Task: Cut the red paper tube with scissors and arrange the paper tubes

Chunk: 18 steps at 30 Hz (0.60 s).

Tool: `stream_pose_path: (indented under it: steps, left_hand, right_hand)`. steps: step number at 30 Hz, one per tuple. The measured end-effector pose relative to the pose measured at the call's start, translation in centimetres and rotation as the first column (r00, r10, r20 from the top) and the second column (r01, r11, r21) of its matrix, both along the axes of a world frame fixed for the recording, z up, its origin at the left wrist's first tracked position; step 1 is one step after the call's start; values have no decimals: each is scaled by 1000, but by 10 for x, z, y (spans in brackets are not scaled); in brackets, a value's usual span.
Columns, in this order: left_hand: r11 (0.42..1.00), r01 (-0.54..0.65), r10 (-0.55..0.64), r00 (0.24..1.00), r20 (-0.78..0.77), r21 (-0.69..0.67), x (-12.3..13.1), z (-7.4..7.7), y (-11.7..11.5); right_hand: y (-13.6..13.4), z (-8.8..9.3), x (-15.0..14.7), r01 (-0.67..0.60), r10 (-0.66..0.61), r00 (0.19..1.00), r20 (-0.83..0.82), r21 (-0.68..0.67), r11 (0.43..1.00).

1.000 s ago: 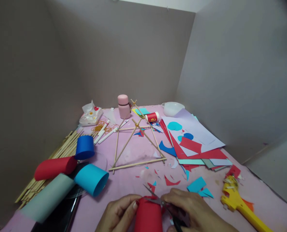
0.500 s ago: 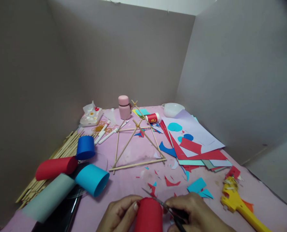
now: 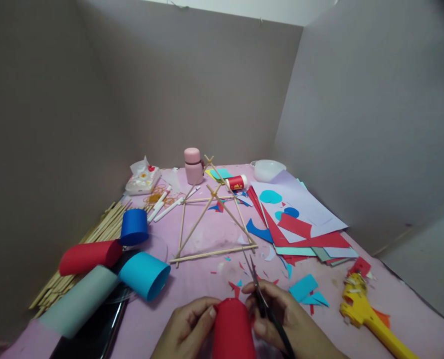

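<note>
A pink tabletop (image 3: 199,279) fills the corner between plain grey walls, littered with paper scraps. Nearest me, my left hand (image 3: 186,329) wraps its fingers around a red paper tube (image 3: 232,330) that stands at the bottom edge of view. My right hand (image 3: 293,324) is closed on the handles of the scissors (image 3: 261,299), their blades together and pointing away from me, just beside the tube's top rim. To my right lies a yellow tool (image 3: 367,314). To my left lie a grey tube (image 3: 78,306), a cyan tube (image 3: 144,275) and a second red tube (image 3: 89,255), with a blue cup (image 3: 133,227) behind them. Further off stands a wooden stick frame (image 3: 210,224), with a stack of coloured paper sheets (image 3: 304,224) to its right. A pink bottle (image 3: 192,165) stands near the wall.
</note>
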<state>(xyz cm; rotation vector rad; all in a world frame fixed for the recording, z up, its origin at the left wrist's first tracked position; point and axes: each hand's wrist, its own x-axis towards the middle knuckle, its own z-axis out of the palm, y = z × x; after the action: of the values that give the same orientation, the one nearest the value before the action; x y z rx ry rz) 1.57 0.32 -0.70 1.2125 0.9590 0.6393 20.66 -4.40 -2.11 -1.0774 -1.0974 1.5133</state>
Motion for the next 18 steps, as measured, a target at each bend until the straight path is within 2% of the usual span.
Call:
stream_pose_path:
  steps: [6,11,14,18]
  left_hand:
    - [995,88,-86,996,39,-46,-2,-21,7]
    - [996,-22,28,997,69,-89,0,-23,4]
    - [996,-42,48,996,72,-79,1,-20,2]
    - [977,-118,153,968,198,-178,4,-21,0]
  right_hand:
    - [-3,-15,-1,-5,6,998,-60,19,1000]
    - [-6,-15,-6,-21,24,997,-72,38,999]
    - [-8,-11,-13,-23,24,993,-113,13,1000]
    - [-8,-8,-16,63,-48,980,-193,71,995]
